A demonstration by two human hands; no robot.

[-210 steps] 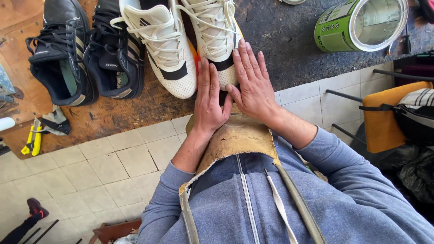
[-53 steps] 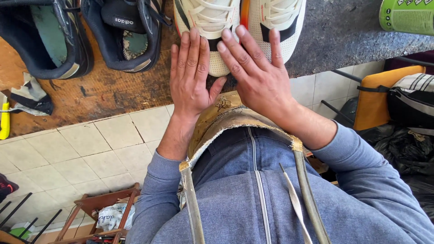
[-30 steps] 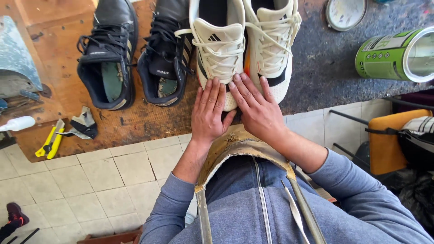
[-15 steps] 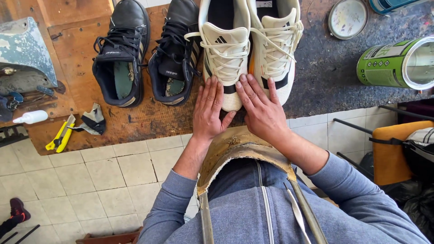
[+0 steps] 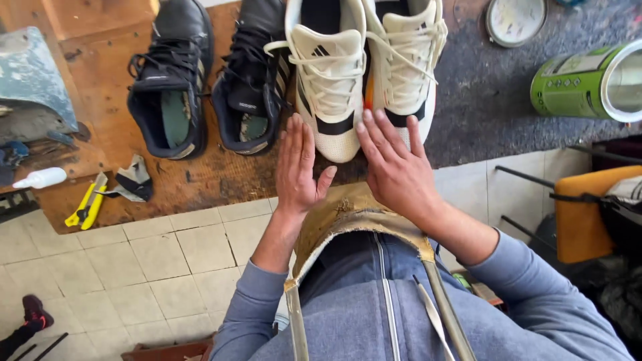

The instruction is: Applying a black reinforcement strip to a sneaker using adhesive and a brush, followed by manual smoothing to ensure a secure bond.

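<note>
My left hand point(image 5: 299, 169) and my right hand point(image 5: 394, 166) are held flat, palms down, fingers together, over the near edge of a worn wooden bench point(image 5: 100, 73). Both hold nothing. Just beyond the fingertips stands a pair of white sports shoes point(image 5: 364, 70) with black stripes, heels toward me; my right fingertips reach the right shoe's heel. To their left stands a pair of black shoes point(image 5: 210, 83). A tan leather apron point(image 5: 348, 217) hangs over my blue zipped jacket.
A green tin can point(image 5: 588, 81) lies on its side on the dark mat point(image 5: 495, 100) at right, with a round lid point(image 5: 515, 20) behind. A yellow utility knife point(image 5: 85, 207), a white bottle point(image 5: 40, 178) and a grey scrap point(image 5: 134, 179) lie at left. An orange seat point(image 5: 585, 214) stands right.
The view has shifted so the shoes and bench sit further right and nearer. My hands stay flat near the white shoes' heels, slightly further apart.
</note>
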